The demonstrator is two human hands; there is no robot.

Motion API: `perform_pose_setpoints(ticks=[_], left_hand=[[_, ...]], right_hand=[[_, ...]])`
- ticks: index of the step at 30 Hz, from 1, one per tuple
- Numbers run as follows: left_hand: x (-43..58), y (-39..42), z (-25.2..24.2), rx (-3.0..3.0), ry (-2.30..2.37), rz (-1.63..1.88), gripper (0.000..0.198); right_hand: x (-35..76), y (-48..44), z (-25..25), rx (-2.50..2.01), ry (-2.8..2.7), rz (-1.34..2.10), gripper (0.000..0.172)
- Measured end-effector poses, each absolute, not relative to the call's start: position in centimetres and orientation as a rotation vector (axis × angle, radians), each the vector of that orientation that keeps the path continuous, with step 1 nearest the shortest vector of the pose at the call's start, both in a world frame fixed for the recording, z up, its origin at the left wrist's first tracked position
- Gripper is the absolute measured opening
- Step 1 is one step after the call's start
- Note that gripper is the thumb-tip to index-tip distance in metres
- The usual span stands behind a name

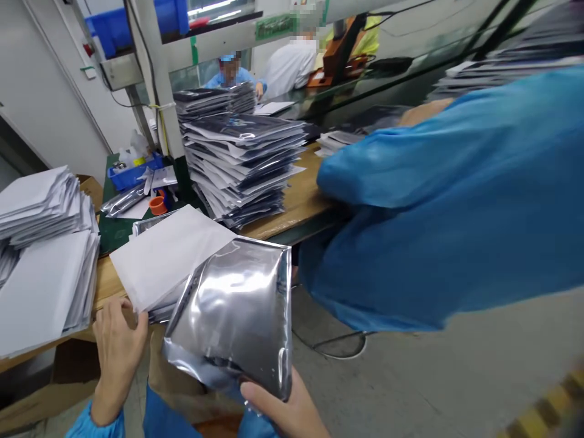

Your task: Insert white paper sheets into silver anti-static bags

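Observation:
My right hand [287,404] grips the lower edge of a shiny silver foil pouch [237,304], with the thumb on top. The pouch is tilted in front of the bench and overlaps a pile of flat items. A white sheet [173,255] lies uppermost on that pile, with foil edges showing under it. At the near left corner of the sheet is my left hand [119,340], its fingers curled and its thumb against the corner. Its fingertips are partly hidden.
White flat packets [41,280] are stacked at the left. Behind the pouch stands a tall stack of foil packets [241,164]. A blue tray [132,175] and orange tape roll [158,205] sit on the green mat. A co-worker's blue sleeve [433,182] fills the right side.

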State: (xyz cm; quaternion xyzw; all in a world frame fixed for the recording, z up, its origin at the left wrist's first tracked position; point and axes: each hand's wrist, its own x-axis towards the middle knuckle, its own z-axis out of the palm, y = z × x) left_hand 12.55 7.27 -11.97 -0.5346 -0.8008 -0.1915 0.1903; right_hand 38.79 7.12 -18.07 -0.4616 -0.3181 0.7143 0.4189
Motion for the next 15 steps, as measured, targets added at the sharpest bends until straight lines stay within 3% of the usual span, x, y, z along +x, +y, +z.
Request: perform_pose_setpoints(ticks=[3, 10, 15], left_hand=[[13.4, 6.0, -12.2, -1.505, -2.327, -0.670, 0.015], [15.6, 4.0, -13.5, -1.446, -2.299, -1.429, 0.019], [17.2, 2.2, -15.5, -1.598, -2.148, -1.545, 0.014]], right_hand=[[36.8, 7.3, -18.2, -1.150, -0.730, 1.761, 0.051], [35.2, 7.3, -19.3, -1.085, -0.658, 1.785, 0.047], [34.5, 7.0, -20.0, -1.004, -0.744, 1.823, 0.041]])
